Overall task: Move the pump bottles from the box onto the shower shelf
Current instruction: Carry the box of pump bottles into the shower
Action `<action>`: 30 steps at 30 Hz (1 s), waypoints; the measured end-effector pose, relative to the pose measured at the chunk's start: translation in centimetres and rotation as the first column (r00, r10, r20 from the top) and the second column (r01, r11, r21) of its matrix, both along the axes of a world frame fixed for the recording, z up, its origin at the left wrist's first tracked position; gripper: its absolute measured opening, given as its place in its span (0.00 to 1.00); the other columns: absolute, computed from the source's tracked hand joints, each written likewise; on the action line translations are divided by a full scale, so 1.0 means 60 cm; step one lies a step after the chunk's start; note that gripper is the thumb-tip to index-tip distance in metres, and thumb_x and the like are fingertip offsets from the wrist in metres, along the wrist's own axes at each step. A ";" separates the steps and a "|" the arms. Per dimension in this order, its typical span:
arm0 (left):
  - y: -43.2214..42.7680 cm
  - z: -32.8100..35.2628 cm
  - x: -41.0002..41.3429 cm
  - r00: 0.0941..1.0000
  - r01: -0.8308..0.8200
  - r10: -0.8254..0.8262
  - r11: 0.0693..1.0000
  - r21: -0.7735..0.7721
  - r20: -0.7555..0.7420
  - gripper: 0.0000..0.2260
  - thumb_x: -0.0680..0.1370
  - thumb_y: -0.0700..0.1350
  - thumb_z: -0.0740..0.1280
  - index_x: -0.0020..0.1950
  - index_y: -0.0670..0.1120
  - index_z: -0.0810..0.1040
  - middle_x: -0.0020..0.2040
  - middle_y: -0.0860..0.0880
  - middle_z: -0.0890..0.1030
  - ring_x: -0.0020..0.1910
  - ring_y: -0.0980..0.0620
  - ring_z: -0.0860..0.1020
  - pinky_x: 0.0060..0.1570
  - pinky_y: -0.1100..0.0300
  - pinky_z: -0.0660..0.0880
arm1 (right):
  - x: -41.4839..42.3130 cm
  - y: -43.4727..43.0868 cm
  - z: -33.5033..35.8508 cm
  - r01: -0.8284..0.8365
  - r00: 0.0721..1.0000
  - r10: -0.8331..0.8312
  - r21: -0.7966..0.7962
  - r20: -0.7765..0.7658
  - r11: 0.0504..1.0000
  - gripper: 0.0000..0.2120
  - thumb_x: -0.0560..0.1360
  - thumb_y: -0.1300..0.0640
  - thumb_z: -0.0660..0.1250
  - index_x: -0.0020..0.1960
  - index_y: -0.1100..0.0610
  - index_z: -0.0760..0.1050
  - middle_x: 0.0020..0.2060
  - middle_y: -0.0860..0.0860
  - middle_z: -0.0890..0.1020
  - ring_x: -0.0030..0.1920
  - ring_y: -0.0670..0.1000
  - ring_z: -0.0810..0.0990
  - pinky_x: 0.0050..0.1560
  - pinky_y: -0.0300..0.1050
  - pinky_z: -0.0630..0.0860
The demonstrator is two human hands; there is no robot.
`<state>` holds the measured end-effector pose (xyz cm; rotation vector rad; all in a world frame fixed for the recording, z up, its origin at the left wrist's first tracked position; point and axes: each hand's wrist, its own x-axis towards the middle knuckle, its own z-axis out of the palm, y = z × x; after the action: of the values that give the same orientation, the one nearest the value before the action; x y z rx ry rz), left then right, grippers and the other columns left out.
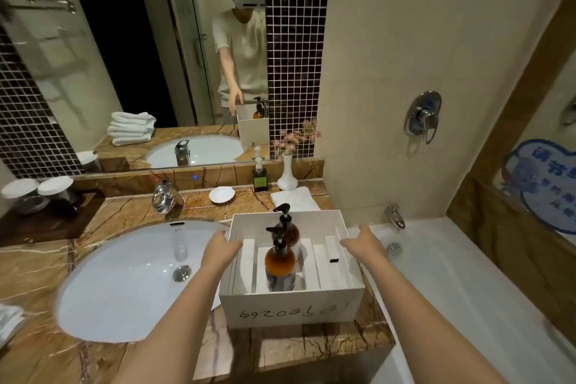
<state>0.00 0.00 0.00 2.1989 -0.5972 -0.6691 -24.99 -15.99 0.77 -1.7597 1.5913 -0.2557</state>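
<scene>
A white open box (291, 309) stands on the marble counter between the sink and the bathtub. Two amber pump bottles with black pumps stand upright inside it: the near bottle (280, 260) and the far bottle (288, 227) just behind it. My left hand (219, 251) rests against the box's left rim, fingers curled over the edge. My right hand (363, 245) is at the box's right rim, fingers spread and touching the wall. Neither hand touches a bottle. No shower shelf shows in this view.
A white sink (131, 280) lies left of the box. At the back stand a green pump bottle (260, 176), a white vase (287, 174), a soap dish (222, 195) and a folded towel (294, 198). The bathtub (467, 290) with its spout (395, 217) is on the right.
</scene>
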 end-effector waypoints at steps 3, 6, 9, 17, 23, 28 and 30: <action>0.006 -0.025 0.000 1.000 0.005 -0.004 0.999 0.047 -0.025 0.20 0.73 0.40 0.64 0.65 0.39 0.68 0.61 0.39 0.75 0.54 0.42 0.74 0.48 0.56 0.70 | -0.001 0.011 -0.022 0.001 1.000 -0.001 0.070 -0.011 0.998 0.30 0.73 0.55 0.63 0.72 0.59 0.59 0.66 0.56 0.72 0.60 0.58 0.74 0.47 0.45 0.68; 0.013 -0.058 0.003 0.999 0.043 -0.043 0.994 0.100 -0.006 0.10 0.73 0.39 0.61 0.53 0.40 0.72 0.54 0.38 0.78 0.47 0.43 0.75 0.44 0.54 0.72 | -0.002 0.017 -0.047 -0.017 1.000 0.019 0.106 -0.019 0.994 0.23 0.74 0.59 0.60 0.69 0.61 0.64 0.61 0.57 0.75 0.51 0.56 0.75 0.43 0.44 0.70; 0.017 -0.080 0.002 0.997 0.051 -0.057 0.991 0.124 0.052 0.05 0.75 0.37 0.59 0.49 0.41 0.70 0.49 0.40 0.77 0.43 0.44 0.74 0.38 0.56 0.69 | -0.002 0.021 -0.060 -0.044 0.998 0.046 0.071 -0.032 0.997 0.18 0.76 0.61 0.57 0.64 0.61 0.69 0.59 0.57 0.77 0.49 0.56 0.75 0.42 0.42 0.70; 0.018 -0.094 0.000 0.979 0.031 -0.060 0.988 0.151 0.194 0.08 0.74 0.35 0.56 0.37 0.46 0.65 0.36 0.47 0.71 0.39 0.46 0.72 0.35 0.56 0.66 | -0.001 0.027 -0.065 -0.033 0.992 0.025 -0.061 -0.124 0.998 0.15 0.77 0.65 0.53 0.60 0.62 0.73 0.56 0.58 0.79 0.51 0.59 0.78 0.42 0.42 0.70; 0.020 -0.071 -0.001 0.973 0.034 -0.071 0.985 0.168 0.217 0.06 0.74 0.35 0.57 0.38 0.44 0.66 0.38 0.45 0.73 0.39 0.46 0.73 0.36 0.56 0.68 | -0.004 0.025 -0.048 -0.042 0.992 0.032 -0.075 -0.121 0.996 0.15 0.77 0.64 0.54 0.60 0.60 0.74 0.55 0.57 0.80 0.52 0.58 0.79 0.41 0.40 0.70; 0.015 0.009 0.001 0.965 0.057 -0.087 0.991 0.125 0.247 0.04 0.74 0.36 0.58 0.45 0.42 0.72 0.47 0.41 0.78 0.45 0.42 0.76 0.40 0.56 0.70 | -0.006 0.017 0.018 -0.048 0.991 0.034 -0.111 -0.128 0.993 0.15 0.76 0.64 0.55 0.58 0.62 0.75 0.56 0.59 0.80 0.54 0.59 0.79 0.42 0.41 0.69; 0.011 0.057 0.002 0.958 0.075 -0.100 0.992 0.100 0.269 0.06 0.74 0.36 0.58 0.49 0.41 0.73 0.49 0.41 0.78 0.47 0.41 0.76 0.41 0.55 0.70 | -0.007 0.011 0.059 -0.044 0.991 0.027 -0.127 -0.128 0.991 0.15 0.76 0.64 0.55 0.58 0.64 0.75 0.56 0.60 0.80 0.55 0.60 0.79 0.42 0.41 0.69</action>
<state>0.12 0.68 3.42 2.3800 -0.8245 -0.4446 -25.42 -15.33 4.33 -1.9357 1.6629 -0.2397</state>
